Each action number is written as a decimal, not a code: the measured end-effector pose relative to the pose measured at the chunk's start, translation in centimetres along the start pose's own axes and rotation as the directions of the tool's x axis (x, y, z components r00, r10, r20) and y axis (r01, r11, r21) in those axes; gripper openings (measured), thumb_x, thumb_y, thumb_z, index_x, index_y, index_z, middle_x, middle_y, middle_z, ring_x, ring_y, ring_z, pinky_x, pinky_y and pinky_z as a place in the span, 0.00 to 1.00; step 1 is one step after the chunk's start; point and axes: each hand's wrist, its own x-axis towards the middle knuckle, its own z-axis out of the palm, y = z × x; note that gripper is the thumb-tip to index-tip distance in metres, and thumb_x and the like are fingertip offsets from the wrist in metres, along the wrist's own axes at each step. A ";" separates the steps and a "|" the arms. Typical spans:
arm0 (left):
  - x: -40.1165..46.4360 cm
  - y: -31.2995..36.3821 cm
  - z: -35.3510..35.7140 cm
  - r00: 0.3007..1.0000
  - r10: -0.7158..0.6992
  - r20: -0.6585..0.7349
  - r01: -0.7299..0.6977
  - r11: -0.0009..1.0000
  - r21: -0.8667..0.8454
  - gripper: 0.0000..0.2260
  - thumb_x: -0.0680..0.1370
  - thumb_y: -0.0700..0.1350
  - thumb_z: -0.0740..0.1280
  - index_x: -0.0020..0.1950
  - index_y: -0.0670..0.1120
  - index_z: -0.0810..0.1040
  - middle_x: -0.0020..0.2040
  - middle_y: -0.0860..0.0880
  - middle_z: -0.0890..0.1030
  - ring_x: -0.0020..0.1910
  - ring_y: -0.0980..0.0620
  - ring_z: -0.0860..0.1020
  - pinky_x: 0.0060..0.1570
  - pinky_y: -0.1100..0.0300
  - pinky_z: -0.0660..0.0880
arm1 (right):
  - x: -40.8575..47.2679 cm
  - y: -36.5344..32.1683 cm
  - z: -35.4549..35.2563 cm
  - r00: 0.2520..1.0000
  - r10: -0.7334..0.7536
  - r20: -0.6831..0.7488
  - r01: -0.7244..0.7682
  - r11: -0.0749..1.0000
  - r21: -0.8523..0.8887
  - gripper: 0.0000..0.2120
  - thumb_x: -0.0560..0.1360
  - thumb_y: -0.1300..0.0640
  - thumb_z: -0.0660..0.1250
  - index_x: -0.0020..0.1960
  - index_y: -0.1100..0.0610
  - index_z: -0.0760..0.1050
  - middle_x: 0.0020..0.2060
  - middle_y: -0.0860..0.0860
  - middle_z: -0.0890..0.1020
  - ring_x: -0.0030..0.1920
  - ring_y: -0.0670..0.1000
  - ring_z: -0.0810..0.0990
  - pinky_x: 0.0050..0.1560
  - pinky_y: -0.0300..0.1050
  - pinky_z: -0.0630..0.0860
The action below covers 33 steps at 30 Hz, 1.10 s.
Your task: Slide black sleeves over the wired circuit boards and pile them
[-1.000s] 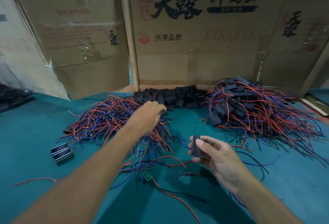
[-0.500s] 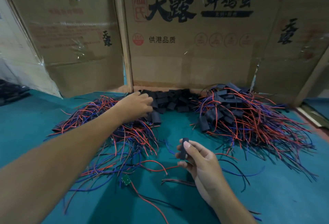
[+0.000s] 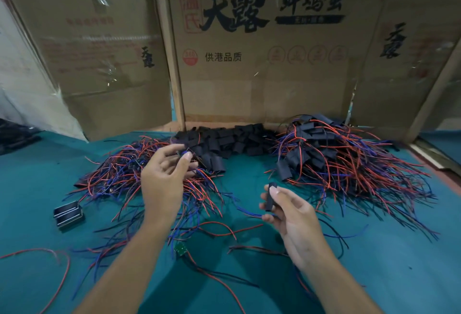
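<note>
Pinching a black sleeve (image 3: 270, 197) upright, long axis vertical, right hand (image 3: 290, 216) sits nearer than the bare sleeve heap (image 3: 232, 139). Left hand (image 3: 164, 176), fingers curled, pinches something small and blurred above unsleeved wired boards (image 3: 129, 176). Finished pile (image 3: 331, 159) lies right of heap. Carton (image 3: 262, 46) behind reads "天露", "供港品质".

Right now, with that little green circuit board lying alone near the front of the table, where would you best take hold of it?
Pinch the green circuit board by its two bare side edges, coming straight down from above. It lies flat on the teal table, and its wires trail off one end, so the sides look freest.
</note>
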 end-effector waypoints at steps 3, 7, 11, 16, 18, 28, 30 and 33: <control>-0.5 0.1 -0.4 0.999 -0.034 -0.042 0.028 0.992 -0.124 0.09 0.77 0.37 0.71 0.56 0.46 0.80 0.46 0.41 0.84 0.42 0.43 0.86 0.43 0.54 0.83 | 0.0 0.3 -0.3 0.998 -0.053 0.030 0.056 0.994 -0.093 0.07 0.72 0.56 0.73 0.49 0.56 0.83 0.41 0.54 0.83 0.41 0.52 0.81 0.36 0.40 0.78; -0.3 0.9 -1.1 0.997 -0.048 -0.056 0.032 0.965 -0.261 0.11 0.76 0.37 0.72 0.55 0.50 0.80 0.43 0.49 0.84 0.44 0.42 0.85 0.43 0.56 0.82 | 0.1 0.6 -0.7 0.984 -0.160 0.081 0.179 0.902 -0.393 0.07 0.74 0.57 0.73 0.51 0.47 0.82 0.45 0.48 0.85 0.45 0.51 0.83 0.48 0.48 0.81; -0.1 1.8 -1.5 0.995 -0.016 -0.097 -0.020 0.933 -0.360 0.13 0.76 0.34 0.71 0.57 0.47 0.78 0.44 0.46 0.83 0.44 0.46 0.85 0.44 0.58 0.81 | -0.2 0.7 -0.6 0.948 -0.254 0.192 0.315 0.659 -0.683 0.12 0.72 0.54 0.75 0.53 0.44 0.79 0.47 0.40 0.84 0.50 0.42 0.82 0.49 0.35 0.77; -0.6 2.9 -0.9 0.994 -0.076 -0.072 0.035 0.891 -0.453 0.17 0.74 0.33 0.71 0.60 0.45 0.75 0.51 0.39 0.80 0.44 0.47 0.84 0.45 0.59 0.80 | -1.0 0.3 -0.3 0.884 -0.319 0.342 0.437 0.305 -0.846 0.16 0.73 0.51 0.73 0.60 0.45 0.76 0.52 0.37 0.78 0.54 0.33 0.73 0.53 0.23 0.66; -0.8 3.3 -0.5 0.994 -0.098 -0.053 0.062 0.880 -0.470 0.18 0.73 0.33 0.71 0.61 0.45 0.74 0.52 0.39 0.79 0.44 0.47 0.84 0.45 0.59 0.80 | -1.1 0.3 -0.2 0.880 -0.333 0.340 0.444 0.314 -0.839 0.16 0.73 0.52 0.73 0.60 0.46 0.76 0.52 0.37 0.78 0.54 0.34 0.74 0.53 0.24 0.67; -2.0 3.0 0.5 0.991 -0.127 0.031 0.128 0.884 -0.450 0.21 0.70 0.37 0.73 0.61 0.46 0.75 0.54 0.41 0.80 0.44 0.46 0.85 0.44 0.57 0.81 | -1.7 1.1 1.0 0.842 -0.418 0.341 0.498 0.361 -0.789 0.16 0.71 0.53 0.75 0.58 0.51 0.78 0.49 0.40 0.80 0.52 0.40 0.78 0.52 0.31 0.73; -2.3 2.8 0.8 0.992 -0.114 0.049 0.124 0.898 -0.422 0.21 0.69 0.38 0.73 0.61 0.47 0.75 0.55 0.41 0.81 0.45 0.44 0.85 0.45 0.56 0.81 | -1.9 1.0 1.2 0.819 -0.446 0.362 0.524 0.323 -0.788 0.17 0.72 0.53 0.75 0.59 0.50 0.77 0.48 0.40 0.80 0.52 0.40 0.77 0.52 0.28 0.70; -2.8 2.6 1.1 0.992 -0.097 0.074 0.119 0.913 -0.390 0.22 0.69 0.39 0.75 0.61 0.49 0.76 0.56 0.42 0.81 0.46 0.42 0.85 0.45 0.56 0.81 | -2.2 0.9 1.4 0.793 -0.463 0.396 0.557 0.287 -0.780 0.16 0.72 0.55 0.75 0.58 0.50 0.77 0.47 0.42 0.79 0.50 0.40 0.77 0.51 0.26 0.68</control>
